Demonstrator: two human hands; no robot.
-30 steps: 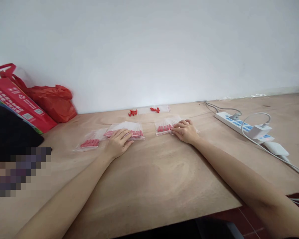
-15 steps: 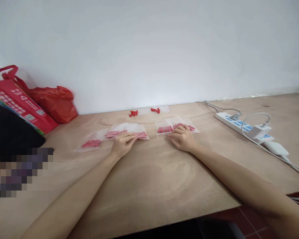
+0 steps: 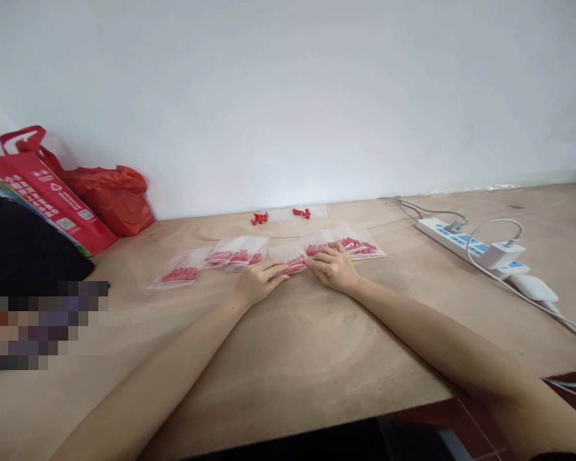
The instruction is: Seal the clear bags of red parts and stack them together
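Several clear zip bags with small red pieces inside lie in a row on the tabletop. My left hand (image 3: 262,282) is closed, its thumb and fingers pinching the near left edge of the middle zip bag (image 3: 288,253). At that bag's right edge, the curled fingers of my right hand (image 3: 335,267) grip its corner, beside the overlapping right-hand bags (image 3: 358,245). Left of my left hand, more filled bags (image 3: 235,250) overlap, with one bag (image 3: 180,272) farthest left. The red pieces are too small to name exactly.
Loose red pieces (image 3: 259,218) and a flat clear bag (image 3: 281,215) lie near the wall. On the right stands a white power strip (image 3: 446,237) with plugs and cables. Red bags (image 3: 120,198) and a black cloth item (image 3: 33,256) sit at the left. The wooden table (image 3: 307,358) ends in front.
My left hand has moved right, and a bag now lies in the middle between both hands. My right hand has shifted slightly left to that bag's edge.
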